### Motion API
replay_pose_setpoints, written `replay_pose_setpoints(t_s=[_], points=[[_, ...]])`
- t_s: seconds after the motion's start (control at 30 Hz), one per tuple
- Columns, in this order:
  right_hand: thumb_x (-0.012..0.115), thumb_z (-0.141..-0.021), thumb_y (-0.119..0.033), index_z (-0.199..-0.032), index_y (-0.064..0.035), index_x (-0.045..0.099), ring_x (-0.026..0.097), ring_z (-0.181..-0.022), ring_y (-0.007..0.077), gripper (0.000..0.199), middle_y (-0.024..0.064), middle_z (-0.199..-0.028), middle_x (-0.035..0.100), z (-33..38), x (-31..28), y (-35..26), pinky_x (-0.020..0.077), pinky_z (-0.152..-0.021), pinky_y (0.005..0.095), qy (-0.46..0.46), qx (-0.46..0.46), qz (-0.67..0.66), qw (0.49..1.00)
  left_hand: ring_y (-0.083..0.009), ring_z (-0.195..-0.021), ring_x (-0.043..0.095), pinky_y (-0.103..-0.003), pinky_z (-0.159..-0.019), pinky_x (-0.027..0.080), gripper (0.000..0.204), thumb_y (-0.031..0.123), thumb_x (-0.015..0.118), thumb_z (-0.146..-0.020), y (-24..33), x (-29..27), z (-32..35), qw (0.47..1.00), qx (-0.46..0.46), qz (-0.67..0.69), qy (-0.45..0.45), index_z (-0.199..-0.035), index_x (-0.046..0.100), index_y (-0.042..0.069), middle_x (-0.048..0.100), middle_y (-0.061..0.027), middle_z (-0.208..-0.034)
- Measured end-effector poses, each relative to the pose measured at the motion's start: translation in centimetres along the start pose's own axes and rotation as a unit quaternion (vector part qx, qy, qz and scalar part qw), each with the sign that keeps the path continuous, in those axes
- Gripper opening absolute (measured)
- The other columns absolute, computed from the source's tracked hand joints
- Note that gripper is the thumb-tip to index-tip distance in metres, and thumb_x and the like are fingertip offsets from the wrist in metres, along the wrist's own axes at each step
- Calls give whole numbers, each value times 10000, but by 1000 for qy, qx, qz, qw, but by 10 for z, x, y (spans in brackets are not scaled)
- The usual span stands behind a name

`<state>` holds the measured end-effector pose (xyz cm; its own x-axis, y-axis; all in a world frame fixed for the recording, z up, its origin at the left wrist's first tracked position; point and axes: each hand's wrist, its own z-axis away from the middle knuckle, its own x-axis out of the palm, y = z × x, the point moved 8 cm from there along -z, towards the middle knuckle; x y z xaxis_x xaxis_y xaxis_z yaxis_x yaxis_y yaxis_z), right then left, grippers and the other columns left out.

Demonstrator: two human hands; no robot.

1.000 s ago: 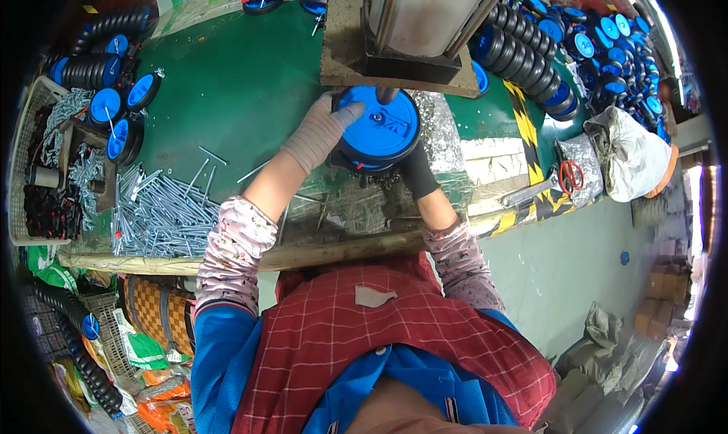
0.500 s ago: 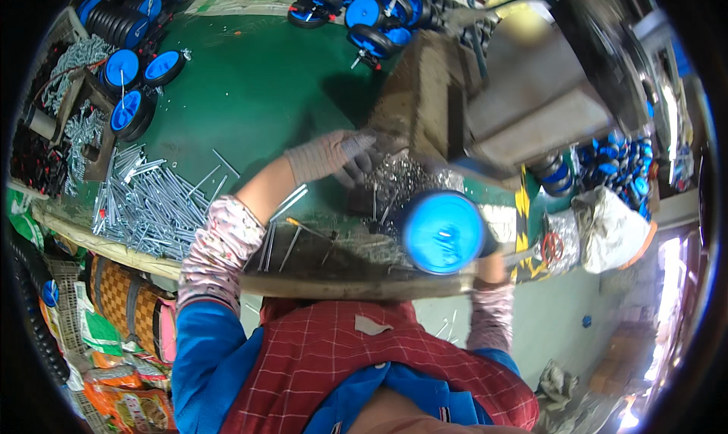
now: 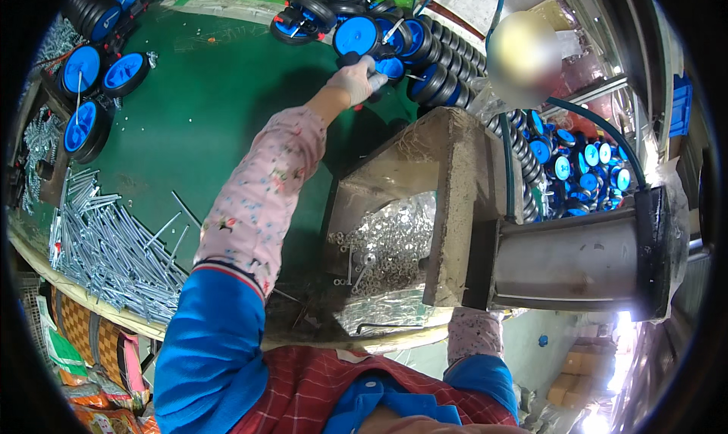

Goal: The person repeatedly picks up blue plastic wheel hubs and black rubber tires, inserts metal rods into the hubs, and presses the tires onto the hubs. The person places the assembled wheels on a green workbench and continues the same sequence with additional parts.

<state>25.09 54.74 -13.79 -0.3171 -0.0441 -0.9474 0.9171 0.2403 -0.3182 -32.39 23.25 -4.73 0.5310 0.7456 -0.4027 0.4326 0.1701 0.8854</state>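
Observation:
My left hand (image 3: 355, 83), in a light glove, reaches over the bench to a cluster of blue-and-black wheels. Its fingers are closed on a wheel (image 3: 390, 68) at the near edge of the cluster; the exact grip is partly covered by the hand. Another blue wheel (image 3: 356, 36) lies just beyond the fingertips. My right forearm, in a floral sleeve (image 3: 475, 334), goes up behind the metal machine (image 3: 565, 271), which hides the right hand and anything in it. Small shiny washers or nuts (image 3: 394, 244) lie heaped beneath the machine's frame (image 3: 455, 206).
Long metal rods (image 3: 114, 252) are piled on the green bench (image 3: 205, 108) at left. Wheels (image 3: 82, 127) and a bin of screws (image 3: 42, 142) stand at the far left. Many more wheels (image 3: 588, 168) fill the right back. A hose (image 3: 607, 123) arches over the machine.
My left hand has moved from the small metal parts to the far wheel cluster. The blue wheel by my right hand has gone out of sight behind the machine. The view has shifted.

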Motion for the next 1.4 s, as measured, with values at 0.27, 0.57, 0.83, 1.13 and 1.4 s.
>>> replay_pose_setpoints(t_s=[0.27,0.57,0.83,1.13,1.4], points=[[623,-961,-231,-1136,-3,613,588,-870,96,287,39,-981,654,25,-29,-27,477,-739,252,21,-72,-240,968,-395,-920,622,-466,-754,536,537,66,579,-873,84,-67,189,940,132,-312,-51,-1375,469,221,563,-159,-1099],[738,-898,-232,-1106,-14,574,551,-860,68,343,8,-933,630,265,-38,-162,453,-719,227,-190,-139,-513,826,-311,-794,632,-417,-662,554,400,132,764,-625,200,-27,428,880,373,-215,-199,-988,611,66,590,-116,-906],[727,-886,-232,-1038,-55,577,595,-677,88,278,41,-722,647,322,-56,-202,476,-608,270,-204,-225,-442,844,-307,-813,595,-404,-711,503,740,231,969,-523,186,-3,442,942,235,26,-241,-1088,513,89,590,-108,-929],[789,-817,-315,-1104,-66,564,711,-738,234,441,128,-796,689,335,-58,-208,539,-659,332,-165,-295,-350,874,-245,-819,578,-366,-740,499,736,225,987,-495,142,1,438,953,31,102,-283,-1046,519,84,560,-75,-913],[745,-857,-389,-1055,-41,611,701,-710,280,422,123,-779,678,363,-37,-226,535,-651,370,-267,-475,-367,754,-323,-803,639,-410,-721,529,491,209,908,-599,128,-6,456,953,168,19,-252,-954,595,79,615,-125,-862]])
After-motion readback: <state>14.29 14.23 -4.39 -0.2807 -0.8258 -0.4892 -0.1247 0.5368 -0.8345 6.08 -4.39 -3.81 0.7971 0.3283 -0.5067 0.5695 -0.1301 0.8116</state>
